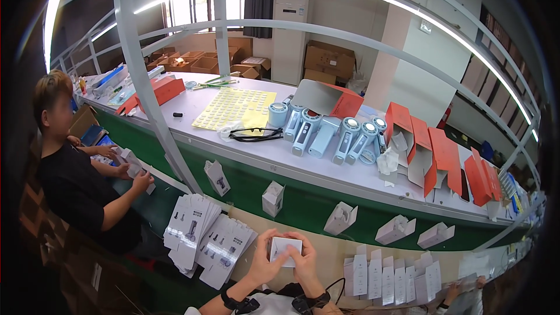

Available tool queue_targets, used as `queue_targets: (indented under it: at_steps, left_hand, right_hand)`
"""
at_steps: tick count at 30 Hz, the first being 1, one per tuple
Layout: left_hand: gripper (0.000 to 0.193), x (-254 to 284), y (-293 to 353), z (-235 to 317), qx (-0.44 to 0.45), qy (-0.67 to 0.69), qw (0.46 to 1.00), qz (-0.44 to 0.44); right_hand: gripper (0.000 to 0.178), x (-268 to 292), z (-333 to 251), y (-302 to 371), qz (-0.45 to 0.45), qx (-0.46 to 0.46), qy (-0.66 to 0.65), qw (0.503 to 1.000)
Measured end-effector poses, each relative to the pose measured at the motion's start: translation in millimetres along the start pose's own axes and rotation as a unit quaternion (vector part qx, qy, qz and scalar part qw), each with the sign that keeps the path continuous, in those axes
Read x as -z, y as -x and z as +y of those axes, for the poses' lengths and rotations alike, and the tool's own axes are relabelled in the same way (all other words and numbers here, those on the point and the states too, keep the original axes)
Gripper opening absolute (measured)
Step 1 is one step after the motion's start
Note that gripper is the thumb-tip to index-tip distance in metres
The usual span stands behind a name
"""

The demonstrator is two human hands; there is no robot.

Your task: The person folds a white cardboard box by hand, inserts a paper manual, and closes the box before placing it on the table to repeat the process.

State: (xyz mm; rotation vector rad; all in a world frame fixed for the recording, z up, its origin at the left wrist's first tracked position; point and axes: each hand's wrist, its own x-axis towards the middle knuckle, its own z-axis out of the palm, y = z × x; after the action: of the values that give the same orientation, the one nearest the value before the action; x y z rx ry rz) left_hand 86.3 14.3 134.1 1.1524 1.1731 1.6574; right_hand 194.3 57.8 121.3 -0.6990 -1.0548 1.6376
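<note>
A small white box (286,249) is held upright between both my hands, close in front of me at the bench's near edge. My left hand (264,261) wraps its left side, with the fingers curled behind it. My right hand (304,259) grips the other side, and a thumb presses on the front face. To the left of my hands lie stacks of flat white printed cartons (219,251). On the right stands a tight row of white cartons (389,277). Several open white cartons, one of them (272,198) just beyond my hands, are spaced along the bench.
A raised white table (233,140) runs behind, bearing light-blue handheld devices (324,137), orange-red boxes (443,157), a yellow sticker sheet (236,108) and black glasses (255,135). Grey frame posts (143,70) rise there. A co-worker (87,181) at left holds a white carton; another person's hand (452,294) shows lower right.
</note>
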Motion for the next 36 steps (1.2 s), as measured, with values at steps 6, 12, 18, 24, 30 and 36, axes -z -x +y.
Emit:
queue_targets:
  at_steps: [6, 12, 18, 24, 30, 36]
  left_hand:
    - [0.066, 16, -4, 3, -0.212, -0.331, 0.912, -0.121]
    - [0.078, 15, 7, -25, -0.262, -0.319, 0.907, -0.078]
    - [0.080, 23, 7, -23, -0.268, -0.386, 0.874, -0.124]
    - [0.094, 8, 5, 16, -0.090, -0.316, 0.911, -0.250]
    - [0.094, 97, 12, -99, -0.009, -0.568, 0.814, -0.119]
    - [0.095, 157, 34, -143, 0.189, -0.679, 0.706, -0.059]
  right_hand:
    - [0.049, 27, -6, -12, -0.001, -0.192, 0.000, 0.981]
    - [0.052, 43, -10, -13, -0.044, -0.315, 0.172, 0.932]
    - [0.049, 38, -1, 2, -0.053, -0.240, 0.130, 0.961]
    - [0.038, 46, 9, 9, 0.057, -0.286, 0.018, 0.956]
    - [0.045, 150, -4, 21, 0.052, 0.008, 0.410, 0.911]
    - [0.047, 271, 58, 118, -0.008, 0.044, 0.776, 0.630]
